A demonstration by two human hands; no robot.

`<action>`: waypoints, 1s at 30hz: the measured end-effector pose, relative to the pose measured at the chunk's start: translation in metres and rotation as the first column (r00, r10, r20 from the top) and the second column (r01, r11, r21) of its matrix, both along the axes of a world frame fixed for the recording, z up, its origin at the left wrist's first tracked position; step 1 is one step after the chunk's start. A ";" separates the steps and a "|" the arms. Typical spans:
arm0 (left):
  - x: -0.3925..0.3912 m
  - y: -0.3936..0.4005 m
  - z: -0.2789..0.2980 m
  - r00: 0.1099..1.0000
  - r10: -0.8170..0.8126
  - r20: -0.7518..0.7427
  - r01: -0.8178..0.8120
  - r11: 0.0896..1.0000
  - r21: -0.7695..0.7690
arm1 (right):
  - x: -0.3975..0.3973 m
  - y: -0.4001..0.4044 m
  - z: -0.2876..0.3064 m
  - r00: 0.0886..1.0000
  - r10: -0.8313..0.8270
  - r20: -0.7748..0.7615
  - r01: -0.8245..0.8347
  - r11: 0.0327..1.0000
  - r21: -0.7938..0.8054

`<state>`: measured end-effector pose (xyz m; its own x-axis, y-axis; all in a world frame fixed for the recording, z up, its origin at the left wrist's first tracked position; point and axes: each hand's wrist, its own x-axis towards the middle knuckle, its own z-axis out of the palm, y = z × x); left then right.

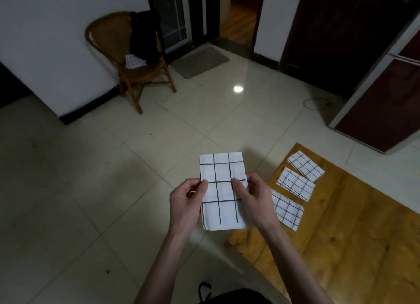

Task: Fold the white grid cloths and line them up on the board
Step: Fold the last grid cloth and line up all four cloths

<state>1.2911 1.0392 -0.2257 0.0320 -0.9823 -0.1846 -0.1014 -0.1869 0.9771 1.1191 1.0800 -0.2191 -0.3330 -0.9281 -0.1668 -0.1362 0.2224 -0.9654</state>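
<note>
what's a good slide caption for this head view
Both hands, left and right, hold a folded grid cloth beside three folded cloths on the board.

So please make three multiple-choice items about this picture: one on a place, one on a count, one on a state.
1. Where is the board?
A. on the chair
B. on the floor, at the person's right
C. against the wall

2. How many folded cloths lie on the board?
A. one
B. three
C. five

3. What state is the held cloth in?
A. folded, held in the air by both hands
B. spread flat on the floor
C. crumpled in one hand

Answers:
1 B, the board lies flat on the tiles.
2 B, far cloth, middle cloth and near cloth form a row.
3 A, the left hand and right hand pinch its sides.
</note>
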 end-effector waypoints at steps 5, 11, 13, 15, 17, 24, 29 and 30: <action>0.029 -0.040 -0.001 0.999 0.033 0.003 -0.033 0.999 -0.005 | 0.028 -0.044 0.001 0.998 0.010 0.062 -0.011 1.000 0.010; 0.041 -0.110 0.003 0.999 0.024 -0.024 -0.024 1.000 -0.009 | 0.043 -0.104 -0.005 0.993 0.024 0.120 -0.030 0.998 0.047; 0.040 -0.139 0.005 1.000 -0.003 -0.014 0.003 1.000 -0.023 | 0.044 -0.127 -0.008 0.995 0.006 0.101 -0.010 0.999 0.037; 0.037 -0.169 0.005 0.999 -0.032 0.002 0.032 0.999 -0.022 | 0.043 -0.150 -0.011 0.996 -0.030 0.085 0.028 0.999 0.020; 0.033 -0.195 0.008 0.997 -0.075 0.020 0.075 0.997 -0.025 | 0.043 -0.170 -0.013 0.995 -0.075 0.067 0.074 0.997 0.006; 0.006 -0.291 0.019 0.975 -0.212 0.063 0.215 0.975 -0.054 | 0.027 -0.243 -0.009 0.978 -0.208 0.028 0.208 0.978 -0.016; -0.025 -0.335 0.016 0.937 -0.345 0.059 0.348 0.936 -0.059 | 0.009 -0.267 -0.003 0.941 -0.338 -0.009 0.338 0.941 -0.029; -0.032 -0.343 0.014 0.926 -0.374 0.058 0.377 0.925 -0.058 | 0.004 -0.270 -0.003 0.930 -0.367 -0.011 0.367 0.930 -0.024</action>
